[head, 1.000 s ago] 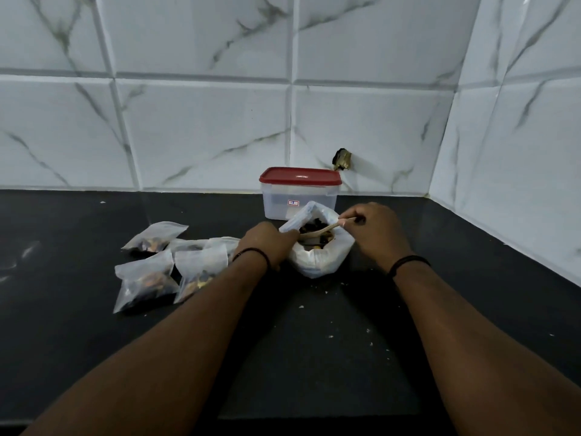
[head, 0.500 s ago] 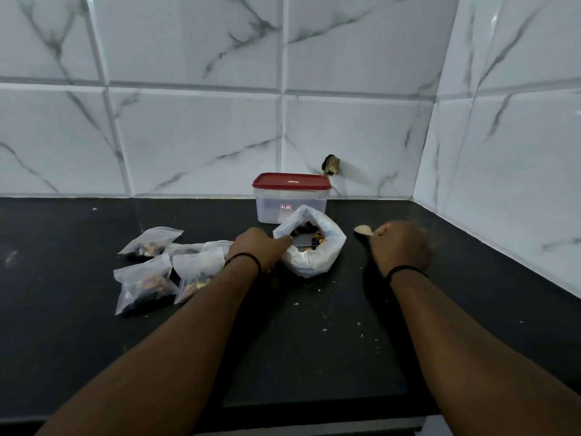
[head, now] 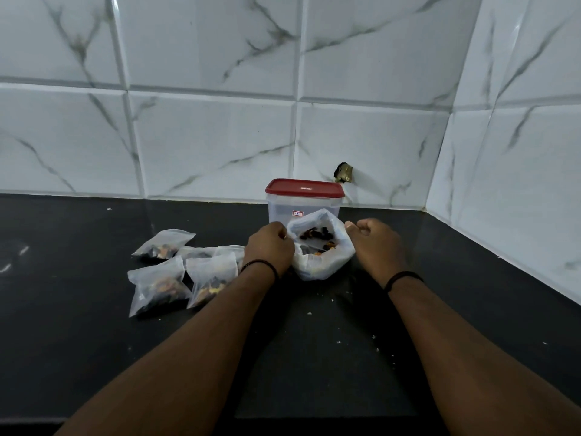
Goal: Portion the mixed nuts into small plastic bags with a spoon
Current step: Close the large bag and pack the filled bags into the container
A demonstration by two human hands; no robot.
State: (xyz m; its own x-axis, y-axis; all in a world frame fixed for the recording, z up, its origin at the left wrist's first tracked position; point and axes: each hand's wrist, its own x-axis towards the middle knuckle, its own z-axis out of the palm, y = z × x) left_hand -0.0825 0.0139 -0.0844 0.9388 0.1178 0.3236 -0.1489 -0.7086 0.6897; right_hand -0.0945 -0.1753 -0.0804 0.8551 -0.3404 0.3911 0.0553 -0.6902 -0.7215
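Observation:
A large white plastic bag [head: 320, 262] of mixed nuts [head: 316, 235] stands open in front of a red-lidded container. My left hand [head: 270, 250] grips the bag's left rim. My right hand [head: 375, 242] is a closed fist touching the right rim; a small pale tip [head: 349, 225] shows at the thumb, which looks like the spoon's bowl, with the handle hidden in the fist. Several small filled plastic bags [head: 157, 284] lie in a cluster to the left of my left wrist.
The clear container with a red lid [head: 303, 199] stands against the tiled back wall. A side wall closes the black counter [head: 314, 357] on the right. Pale crumbs are scattered on the counter between my forearms.
The spoon came out of the big bag and swung right; my right fist has since returned to the bag's right rim. My left hand has stayed on the left rim.

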